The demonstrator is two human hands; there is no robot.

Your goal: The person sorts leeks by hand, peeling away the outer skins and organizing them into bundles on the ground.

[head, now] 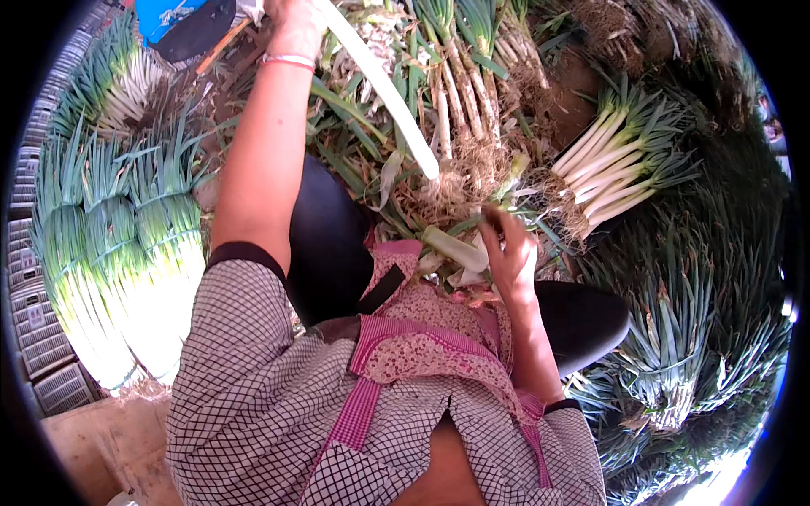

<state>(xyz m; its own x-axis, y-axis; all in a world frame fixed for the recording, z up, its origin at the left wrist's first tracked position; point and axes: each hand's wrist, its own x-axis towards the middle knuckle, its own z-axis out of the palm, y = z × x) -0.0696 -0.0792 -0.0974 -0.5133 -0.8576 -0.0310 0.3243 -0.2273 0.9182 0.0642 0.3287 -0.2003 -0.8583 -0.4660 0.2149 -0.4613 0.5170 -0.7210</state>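
Observation:
My left hand (294,28) reaches to the top edge, where its fingers are partly cut off. A long, peeled white leek or green onion stalk (386,95) slants down from it, its trimmed end over the roots of an unpeeled bunch (468,101). Lower right, my right hand (512,250) has its fingers loosely curled and apart, with nothing seen in them. Beside its fingers, a pale green stalk piece (455,248) lies among peeled leaves over my lap. To the right, a bundle of clean white stalks (607,161) with roots lies on its side.
Tied green bundles (120,253) stand at the left beside stacked plastic crates (38,322). A blue item (168,19) is at the upper left. Loose leaves and husks cover the ground ahead. Large piles of unpeeled green stalks (709,253) fill the right side.

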